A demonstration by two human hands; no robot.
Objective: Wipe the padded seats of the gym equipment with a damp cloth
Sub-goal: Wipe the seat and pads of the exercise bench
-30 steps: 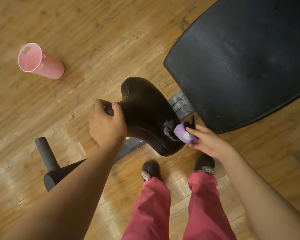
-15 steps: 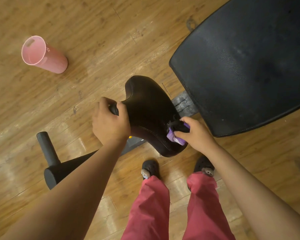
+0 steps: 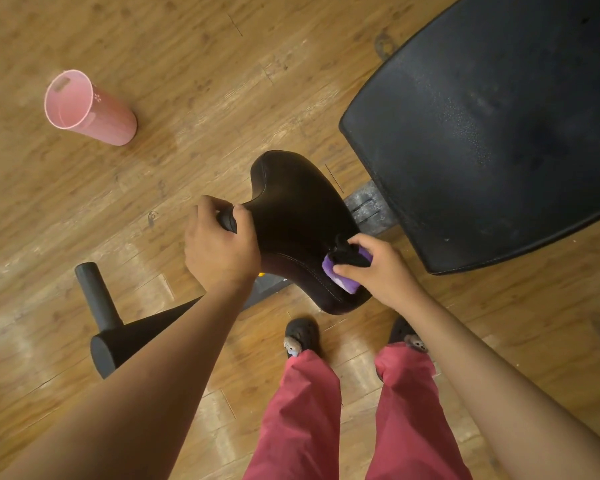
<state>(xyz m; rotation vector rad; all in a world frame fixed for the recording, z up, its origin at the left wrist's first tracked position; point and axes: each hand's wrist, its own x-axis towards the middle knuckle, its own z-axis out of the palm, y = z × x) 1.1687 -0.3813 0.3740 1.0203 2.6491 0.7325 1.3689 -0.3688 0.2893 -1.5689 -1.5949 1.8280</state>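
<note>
— Where's the cloth?
— The purple cloth [image 3: 340,277] sits on the near right edge of the small padded seat [image 3: 298,216], with the right hand [image 3: 381,271] holding it in curled fingers.
— And the other hand?
— The left hand [image 3: 219,251] grips a black handle [image 3: 227,221] at the seat's left. A pink cup [image 3: 87,107] is on the wooden floor [image 3: 187,81], well apart.

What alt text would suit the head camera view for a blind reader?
A person's right hand holds a purple cloth against a small black padded seat, while the left hand grips a black handle at its edge. A pink plastic cup sits on the wooden floor.
</note>
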